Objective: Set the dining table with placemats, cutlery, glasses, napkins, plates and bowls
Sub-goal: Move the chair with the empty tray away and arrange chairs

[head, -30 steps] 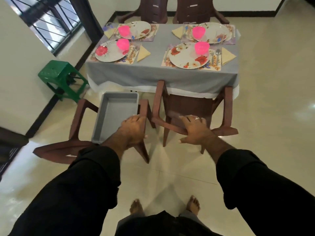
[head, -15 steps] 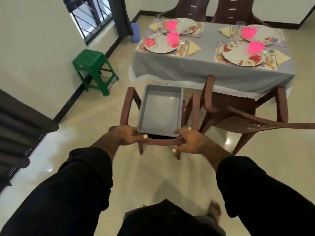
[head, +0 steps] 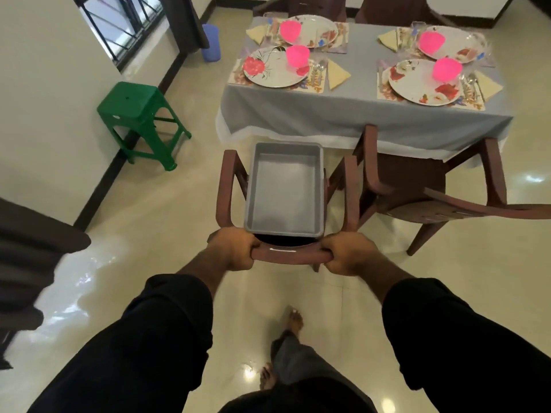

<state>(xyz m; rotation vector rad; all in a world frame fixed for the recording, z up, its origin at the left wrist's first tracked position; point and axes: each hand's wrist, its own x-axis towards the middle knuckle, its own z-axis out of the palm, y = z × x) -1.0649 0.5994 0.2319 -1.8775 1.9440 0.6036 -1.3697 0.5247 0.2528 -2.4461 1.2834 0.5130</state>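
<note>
Both hands grip the top rail of a brown plastic chair (head: 290, 254): my left hand (head: 232, 248) at its left end, my right hand (head: 348, 253) at its right end. An empty grey tray (head: 284, 189) lies on that chair's seat. Beyond it stands the dining table (head: 343, 111) under a grey cloth. It carries several floral placemats, each with a flowered plate (head: 272, 70), a pink bowl (head: 297, 55), a folded yellow napkin (head: 337, 74) and cutlery. A clear glass (head: 417, 28) stands at the far right setting.
A second brown chair (head: 417, 186) stands to the right, close against the table. A green stool (head: 140, 117) is by the left wall under a window. A blue bin (head: 211, 41) sits near the curtain. More chairs stand behind the table. My bare feet are on glossy tiles.
Both hands left the two chairs' adjoining arms and took hold of the tray chair's top rail. The view turned left and closed in on that chair.
</note>
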